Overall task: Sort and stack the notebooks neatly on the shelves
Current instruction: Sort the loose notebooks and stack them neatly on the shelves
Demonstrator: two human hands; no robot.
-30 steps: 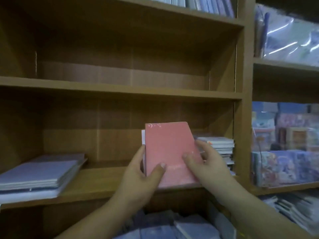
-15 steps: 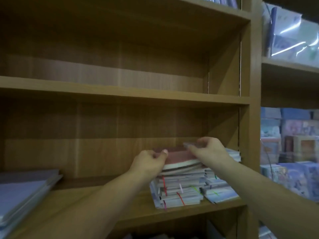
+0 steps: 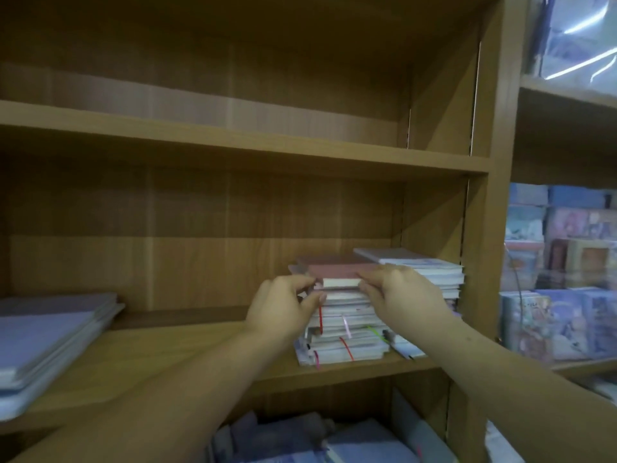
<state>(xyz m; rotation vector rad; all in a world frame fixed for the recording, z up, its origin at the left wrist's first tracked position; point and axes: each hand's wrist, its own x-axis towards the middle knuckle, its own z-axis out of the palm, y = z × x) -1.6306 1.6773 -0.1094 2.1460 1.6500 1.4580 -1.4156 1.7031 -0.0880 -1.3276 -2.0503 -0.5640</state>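
On the middle shelf [image 3: 167, 355] of the wooden bookcase, toward its right end, the pink notebook [image 3: 337, 269] lies flat on top of the stack of notebooks [image 3: 347, 335]. You hold it at its front edge with both hands. Your left hand [image 3: 283, 307] grips the front left corner: the fingers are curled together over the cover and the thumb comes from below, so the corner is pinched between them. Your right hand [image 3: 405, 295] grips the front right corner in the same way, with the fingers bent over the top and the thumb under the edge. The notebook sits a little crooked on the stack, and its back left corner goes out past the books below. Red, pink and green ribbon markers [image 3: 345, 324] hang down the front of the stack. A second stack [image 3: 434, 274] stands just beside it on the right, against the side wall. Far to the left on the same shelf lies a low pile of blue notebooks [image 3: 50, 332]. More notebooks [image 3: 350, 442] lie on the shelf below, but they are blurred.
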